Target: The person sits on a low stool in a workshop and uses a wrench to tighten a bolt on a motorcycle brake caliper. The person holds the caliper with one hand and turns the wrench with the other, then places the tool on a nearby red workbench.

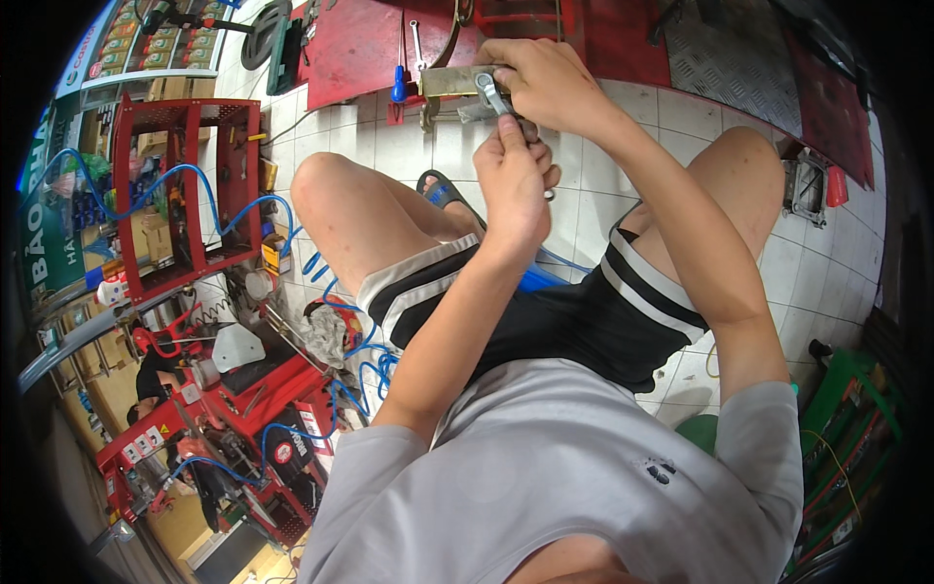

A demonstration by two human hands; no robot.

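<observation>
Left grip [510,177]: clasping wrench [495,99] | ring end [484,82] forward, axis diagonal | right grip [551,86]: holding plate [449,81]

There is room to reach over the white square floor tiles [362,134] between the bare left knee [319,177] and the near edge of the red metal platform [350,54]. Along that edge, the blue-handled screwdriver [399,84] and the flat grayish metal bracket [449,81] block the way.

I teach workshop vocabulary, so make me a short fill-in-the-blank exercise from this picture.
1. The left hand grips a ____.
2. The flat metal bar is held by the person's ____.
3. The screwdriver has a ____ handle.
4. The person's shirt is mostly ____.

Missing words: wrench; right hand; blue; grey.
</observation>
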